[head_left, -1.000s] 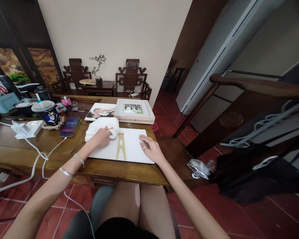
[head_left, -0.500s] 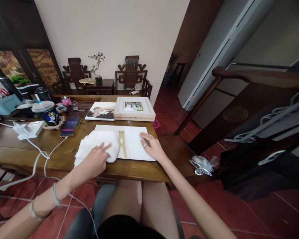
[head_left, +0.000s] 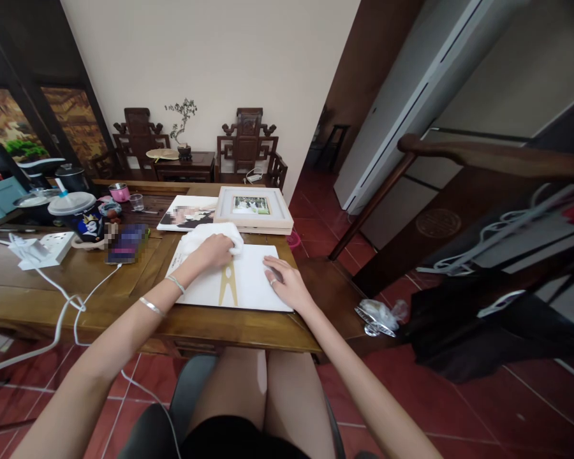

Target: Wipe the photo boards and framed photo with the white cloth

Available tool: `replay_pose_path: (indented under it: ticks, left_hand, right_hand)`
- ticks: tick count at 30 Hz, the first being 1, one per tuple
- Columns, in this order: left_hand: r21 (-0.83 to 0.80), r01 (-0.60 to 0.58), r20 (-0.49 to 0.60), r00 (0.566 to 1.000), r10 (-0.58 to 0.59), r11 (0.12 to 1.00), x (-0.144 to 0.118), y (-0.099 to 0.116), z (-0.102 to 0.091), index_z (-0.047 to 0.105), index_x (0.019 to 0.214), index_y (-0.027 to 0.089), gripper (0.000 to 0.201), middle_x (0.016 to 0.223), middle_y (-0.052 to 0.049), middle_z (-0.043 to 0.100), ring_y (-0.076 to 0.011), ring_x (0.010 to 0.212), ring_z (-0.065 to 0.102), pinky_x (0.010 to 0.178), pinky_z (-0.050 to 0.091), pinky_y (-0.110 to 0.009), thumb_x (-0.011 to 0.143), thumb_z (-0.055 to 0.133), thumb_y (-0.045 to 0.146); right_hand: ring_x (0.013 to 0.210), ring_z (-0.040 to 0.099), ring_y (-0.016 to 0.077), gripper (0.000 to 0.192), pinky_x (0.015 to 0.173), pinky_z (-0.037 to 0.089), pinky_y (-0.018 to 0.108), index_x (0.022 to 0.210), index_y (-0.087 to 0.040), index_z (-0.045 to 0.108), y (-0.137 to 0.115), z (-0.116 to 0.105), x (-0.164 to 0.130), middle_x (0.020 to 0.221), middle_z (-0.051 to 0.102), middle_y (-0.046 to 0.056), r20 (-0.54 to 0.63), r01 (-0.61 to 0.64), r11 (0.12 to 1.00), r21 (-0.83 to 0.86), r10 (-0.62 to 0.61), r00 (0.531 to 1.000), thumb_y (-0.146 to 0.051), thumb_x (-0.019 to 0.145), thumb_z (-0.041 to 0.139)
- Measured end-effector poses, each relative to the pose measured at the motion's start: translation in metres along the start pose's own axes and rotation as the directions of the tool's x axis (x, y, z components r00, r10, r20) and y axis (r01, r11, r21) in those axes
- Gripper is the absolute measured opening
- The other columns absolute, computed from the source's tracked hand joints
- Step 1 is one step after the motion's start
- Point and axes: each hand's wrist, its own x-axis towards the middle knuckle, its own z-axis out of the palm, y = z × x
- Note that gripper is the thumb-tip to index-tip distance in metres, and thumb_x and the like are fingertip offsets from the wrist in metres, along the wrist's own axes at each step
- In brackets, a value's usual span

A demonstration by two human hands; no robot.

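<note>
Left hand (head_left: 213,250) grip closed on soft white cloth (head_left: 205,234), apparently bunched; right hand (head_left: 283,282) flat, open, on smooth white board (head_left: 249,284).

Bare arms, two silver bangles on the left wrist, a ring on the right, black shorts.

A home's sitting room: carved wooden chairs (head_left: 247,145), framed photograph (head_left: 252,208), red floor tiles (head_left: 411,395).

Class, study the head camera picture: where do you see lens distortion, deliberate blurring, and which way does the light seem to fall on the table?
Head view: wide-angle bending bows the door frame and chair rail at right; the phone and the photo print are pixelated; soft, even daylight, with only a faint shadow under the right hand on the white board; the left hand and white cloth look sharp.
</note>
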Motion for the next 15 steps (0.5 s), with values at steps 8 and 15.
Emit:
replay_pose_path:
  ticks: [8,15]
  left_hand:
    - [0.054,-0.041,-0.051,0.998,0.044,0.998,-0.024,0.061,0.013,0.07,0.103,0.009,0.029,0.137,-0.022,0.048,-0.0403,0.126,0.044,0.098,0.04,-0.054,0.085,0.047,0.005]
    - [0.133,-0.165,-0.042,0.984,0.172,0.977,-0.115,0.108,0.02,0.069,0.11,0.017,0.031,0.146,-0.019,0.039,-0.0469,0.13,0.039,0.097,0.039,-0.062,0.083,0.055,0.019]
  right_hand:
    - [0.12,0.056,0.0259,0.031,0.106,0.041,0.047,0.109,-0.018,0.069,0.0,0.002,0.001,0.122,0.066,0.012,-0.007,0.005,1.0,-0.022,-0.006,1.0,-0.023,0.084,0.05]
    - [0.12,0.056,0.026,0.031,0.106,0.041,0.048,0.109,-0.02,0.069,0.0,0.001,0.0,0.122,0.066,0.011,-0.009,0.018,1.0,-0.013,-0.019,1.0,-0.022,0.083,0.051]
